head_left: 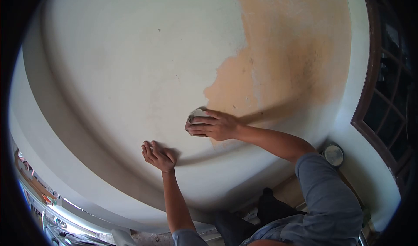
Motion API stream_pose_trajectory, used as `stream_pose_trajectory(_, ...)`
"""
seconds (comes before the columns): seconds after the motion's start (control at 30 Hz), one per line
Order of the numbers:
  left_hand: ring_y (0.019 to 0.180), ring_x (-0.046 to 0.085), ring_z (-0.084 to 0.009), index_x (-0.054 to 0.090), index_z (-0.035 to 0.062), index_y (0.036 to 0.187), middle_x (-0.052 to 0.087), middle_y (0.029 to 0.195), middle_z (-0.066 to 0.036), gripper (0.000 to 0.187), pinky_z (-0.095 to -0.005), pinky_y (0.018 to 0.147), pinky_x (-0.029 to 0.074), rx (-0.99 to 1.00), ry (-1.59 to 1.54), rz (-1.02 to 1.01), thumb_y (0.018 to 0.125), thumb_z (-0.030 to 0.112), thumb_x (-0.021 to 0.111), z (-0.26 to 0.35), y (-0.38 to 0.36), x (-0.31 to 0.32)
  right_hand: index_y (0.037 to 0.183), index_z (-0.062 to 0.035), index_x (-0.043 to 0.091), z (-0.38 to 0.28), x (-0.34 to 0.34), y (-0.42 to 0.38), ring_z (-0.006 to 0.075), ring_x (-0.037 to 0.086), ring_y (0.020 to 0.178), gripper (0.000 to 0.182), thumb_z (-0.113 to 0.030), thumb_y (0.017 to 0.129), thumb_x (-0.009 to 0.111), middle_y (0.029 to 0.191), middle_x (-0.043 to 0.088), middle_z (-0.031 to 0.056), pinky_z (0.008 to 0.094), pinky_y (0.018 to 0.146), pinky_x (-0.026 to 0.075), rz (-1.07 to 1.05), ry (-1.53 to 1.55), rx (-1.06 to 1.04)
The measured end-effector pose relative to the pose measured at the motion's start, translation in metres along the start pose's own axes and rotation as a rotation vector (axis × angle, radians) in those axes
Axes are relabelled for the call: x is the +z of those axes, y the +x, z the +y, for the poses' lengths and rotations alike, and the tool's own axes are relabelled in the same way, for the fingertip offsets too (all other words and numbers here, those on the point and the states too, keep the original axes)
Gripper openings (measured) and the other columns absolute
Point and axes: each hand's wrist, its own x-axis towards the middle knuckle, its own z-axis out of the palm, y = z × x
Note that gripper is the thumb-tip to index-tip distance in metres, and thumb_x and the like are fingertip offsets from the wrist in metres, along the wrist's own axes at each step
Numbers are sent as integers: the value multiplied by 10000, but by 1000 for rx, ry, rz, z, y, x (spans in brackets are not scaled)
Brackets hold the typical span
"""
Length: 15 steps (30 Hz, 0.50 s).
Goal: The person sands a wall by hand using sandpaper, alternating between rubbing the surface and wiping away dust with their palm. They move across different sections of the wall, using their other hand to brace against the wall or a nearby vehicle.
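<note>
Block (199, 113), pale and roughly rectangular as seen from the head, lies against the wall (122, 72) under the right hand (223, 125), just beside the lower end of the ragged border where the pale surface meets the peach-coloured area (283, 37). That puts it nearer the wall's lower edge than its top. The right hand is closed over the block, fingers laid across it toward the wall's left edge; what the palm side touches is hidden. The left hand (159, 157) seems to hold nothing and rests on the wall, fingers slightly spread and bent, lower and further toward that left edge, apart from the block.

Good handling here, I judge, means the block's face flat to the wall with pressure shared across all the fingers, since a tilted corner could dig in or leave a line. Moderate force, even strokes and a relaxed wrist would suit the ragged border best. The left hand makes a useful brace, provided it bears lightly and sits clear of the block's path.
</note>
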Motion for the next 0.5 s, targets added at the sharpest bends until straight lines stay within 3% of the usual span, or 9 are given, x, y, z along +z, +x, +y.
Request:
stream_pose_trajectory(0.1,1365,329,-410,461,-23,1346,385,1453,-251,538,-525,1112,232,-14,15,-7,873,235,443,-3,-4,3,1179,-284,647,45,-7,9,98,445,1307,296,-232,914,525,1381,522,-111,464,1142,297,-141,133,-84)
stream_pose_trajectory(0.17,1362,331,-414,468,-26,1339,387,1450,-250,537,-526,1111,234,-15,16,-9,873,240,441,-1,-4,6,1209,-240,633,114,-27,42,145,450,1307,295,-233,937,520,1382,526,-78,484,1135,286,-29,-32,33)
stream_pose_trajectory(0.27,1362,321,-420,484,-37,1322,390,1445,-257,521,-530,1101,248,-3,25,17,874,222,432,-2,-5,6,1254,-182,609,190,-53,104,217,413,1341,317,-247,957,517,1396,519,-30,503,1119,273,246,-219,529)
stream_pose_trajectory(0.33,1353,330,-419,487,-36,1320,400,1437,-249,516,-527,1093,260,-10,12,28,869,208,439,1,-1,3,1348,-190,542,177,-44,121,258,363,1382,377,-239,978,484,1460,460,-12,519,1141,201,296,-224,762)
stream_pose_trajectory(0.4,1339,349,-415,488,-31,1324,415,1425,-241,516,-524,1091,263,-24,-15,30,862,198,451,2,-2,2,1284,-147,573,106,-25,108,297,419,1329,366,-163,921,526,1390,522,19,549,1136,244,213,-163,643)
stream_pose_trajectory(0.47,1342,347,-413,487,-31,1326,411,1430,-241,516,-524,1091,262,-16,-15,36,864,197,452,-2,-2,7,1312,-178,545,12,1,50,228,473,1285,479,-149,835,578,1302,568,35,513,1125,307,-83,40,242)
stream_pose_trajectory(0.5,1345,345,-412,486,-30,1328,407,1435,-241,516,-523,1091,261,-17,-20,30,865,195,453,-2,-4,4,1297,-206,558,-27,13,17,165,470,1283,419,-200,878,539,1290,573,-29,442,1143,288,-117,73,101)
